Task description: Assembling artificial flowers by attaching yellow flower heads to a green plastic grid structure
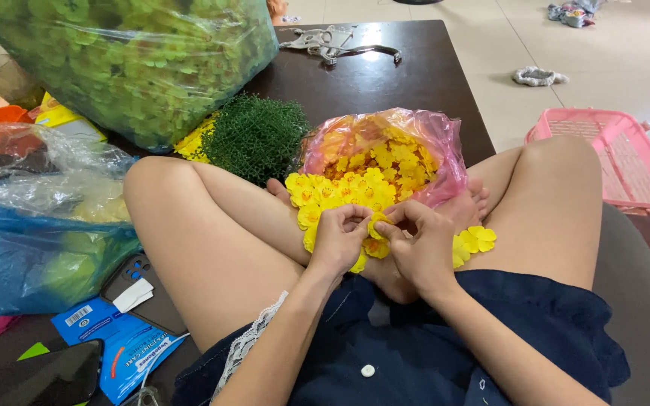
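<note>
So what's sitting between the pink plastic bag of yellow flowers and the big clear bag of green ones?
In the head view, a dark green bushy plastic foliage mat lies on the dark table between the pink bag and the clear bag.

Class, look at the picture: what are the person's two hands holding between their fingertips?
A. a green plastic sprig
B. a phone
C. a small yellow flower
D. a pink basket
C: the left hand and right hand meet on a small yellow flower, just in front of the pink bag of yellow flowers.
</note>
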